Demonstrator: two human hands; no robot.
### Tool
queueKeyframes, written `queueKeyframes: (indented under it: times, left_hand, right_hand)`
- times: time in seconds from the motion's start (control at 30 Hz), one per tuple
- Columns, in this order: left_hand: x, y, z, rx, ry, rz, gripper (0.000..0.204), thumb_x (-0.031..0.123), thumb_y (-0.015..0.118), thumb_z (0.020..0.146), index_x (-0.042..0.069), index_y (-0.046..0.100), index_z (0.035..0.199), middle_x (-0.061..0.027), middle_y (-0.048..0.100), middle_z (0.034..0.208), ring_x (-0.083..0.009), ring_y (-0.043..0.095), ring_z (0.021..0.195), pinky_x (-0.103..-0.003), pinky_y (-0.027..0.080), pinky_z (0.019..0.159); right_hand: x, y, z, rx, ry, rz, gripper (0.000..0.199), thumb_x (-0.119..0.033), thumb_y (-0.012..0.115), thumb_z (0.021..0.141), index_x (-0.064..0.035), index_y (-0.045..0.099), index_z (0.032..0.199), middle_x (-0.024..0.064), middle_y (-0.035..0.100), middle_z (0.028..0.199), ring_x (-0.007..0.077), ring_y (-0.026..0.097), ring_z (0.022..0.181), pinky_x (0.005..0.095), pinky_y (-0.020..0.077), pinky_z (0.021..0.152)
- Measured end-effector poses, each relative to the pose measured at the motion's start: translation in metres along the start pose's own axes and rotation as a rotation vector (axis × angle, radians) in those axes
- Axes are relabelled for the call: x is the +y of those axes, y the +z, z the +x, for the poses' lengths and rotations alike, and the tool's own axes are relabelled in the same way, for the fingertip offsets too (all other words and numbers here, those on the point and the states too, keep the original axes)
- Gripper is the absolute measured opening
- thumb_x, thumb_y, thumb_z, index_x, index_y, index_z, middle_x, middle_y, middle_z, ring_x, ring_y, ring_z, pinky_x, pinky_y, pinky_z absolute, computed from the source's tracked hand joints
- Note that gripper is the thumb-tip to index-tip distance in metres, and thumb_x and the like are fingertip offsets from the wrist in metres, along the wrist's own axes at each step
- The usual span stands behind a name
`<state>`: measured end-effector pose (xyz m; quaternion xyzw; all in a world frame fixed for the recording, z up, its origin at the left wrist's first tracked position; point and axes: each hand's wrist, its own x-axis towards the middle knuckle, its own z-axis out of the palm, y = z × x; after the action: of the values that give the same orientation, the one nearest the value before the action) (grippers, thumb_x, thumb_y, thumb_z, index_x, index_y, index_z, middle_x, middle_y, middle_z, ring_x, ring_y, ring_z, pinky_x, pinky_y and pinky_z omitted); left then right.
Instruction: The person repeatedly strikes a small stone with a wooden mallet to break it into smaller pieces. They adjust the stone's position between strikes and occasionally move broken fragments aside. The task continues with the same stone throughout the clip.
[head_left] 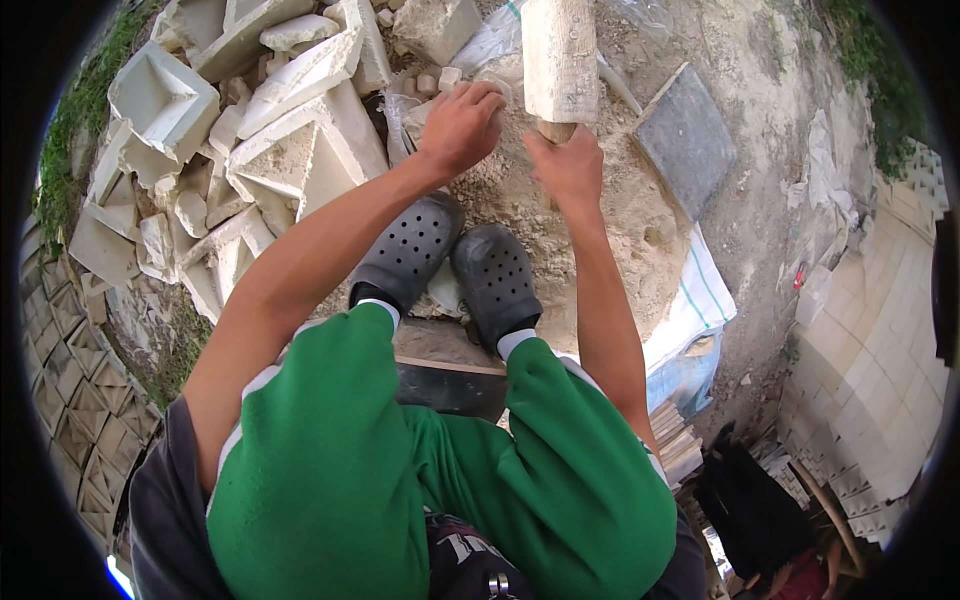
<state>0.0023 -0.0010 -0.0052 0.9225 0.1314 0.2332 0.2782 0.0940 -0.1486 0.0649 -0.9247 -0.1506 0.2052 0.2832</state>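
Observation:
My right hand (572, 172) is closed round the short handle of a wooden mallet (560, 62). Its thick, pale, dusty head points away from me, above a heap of crumbled debris (530, 250). To the left and slightly nearer the rubble, my left hand (463, 127) has its fingers curled down over the heap. Whatever it holds is hidden behind the fingers. Small pale chunks (440, 80) lie just beyond it. Between my forearms, two grey perforated clogs (495, 280) rest at the near side of the debris.
Broken cream-coloured box-shaped blocks (165, 100) are piled at the left. A grey square slab (687, 140) lies right of the mallet. A white sack with stripes (700, 290) spreads at the debris's right edge. Stacked pale blocks (870, 340) stand far right. Patterned blocks (75, 360) line the left.

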Motion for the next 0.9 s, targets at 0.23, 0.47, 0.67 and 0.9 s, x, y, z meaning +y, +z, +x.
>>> queueKeyframes:
  times: [0.23, 0.47, 0.67, 0.9]
  left_hand:
    - [0.002, -0.001, 0.0, -0.024, -0.002, -0.012, 0.015, 0.013, 0.068, 0.087, 0.01, 0.071, 0.101, -0.0019, 0.069, 0.109, -0.0246, 0.065, 0.1, -0.04, 0.052, 0.085]
    - [-0.008, 0.006, -0.003, 0.028, 0.012, -0.038, 0.017, 0.009, 0.063, 0.09, 0.01, 0.065, 0.106, -0.0052, 0.068, 0.106, -0.0267, 0.065, 0.098, -0.04, 0.051, 0.085]
    - [-0.005, 0.003, -0.004, -0.06, -0.07, -0.066, 0.018, 0.0, 0.056, 0.091, 0.006, 0.056, 0.108, -0.0122, 0.069, 0.105, -0.0349, 0.065, 0.103, -0.044, 0.052, 0.086]
    - [-0.012, 0.009, -0.005, 0.016, -0.077, -0.108, 0.014, 0.006, 0.054, 0.092, 0.009, 0.058, 0.105, -0.0126, 0.066, 0.091, -0.0331, 0.064, 0.09, -0.045, 0.05, 0.08]
  right_hand:
    - [0.002, 0.003, 0.011, -0.064, 0.093, 0.011, 0.054, -0.034, 0.076, 0.075, 0.0072, 0.068, 0.11, 0.0258, 0.073, 0.094, 0.0387, 0.071, 0.086, 0.0445, 0.057, 0.081]
    - [-0.008, 0.004, 0.004, -0.039, -0.02, 0.125, 0.05, -0.031, 0.076, 0.079, 0.0082, 0.067, 0.108, 0.0165, 0.074, 0.08, 0.0252, 0.072, 0.058, 0.0372, 0.0587, 0.06]
    - [0.0, 0.016, 0.015, -0.042, 0.008, -0.106, 0.052, -0.032, 0.077, 0.078, 0.0075, 0.065, 0.109, 0.0188, 0.074, 0.079, 0.0298, 0.074, 0.065, 0.0405, 0.0591, 0.071]
    - [-0.017, 0.003, -0.009, 0.062, -0.098, -0.092, 0.059, -0.033, 0.077, 0.077, 0.0084, 0.064, 0.117, 0.0221, 0.074, 0.082, 0.0332, 0.075, 0.071, 0.0435, 0.0584, 0.08]
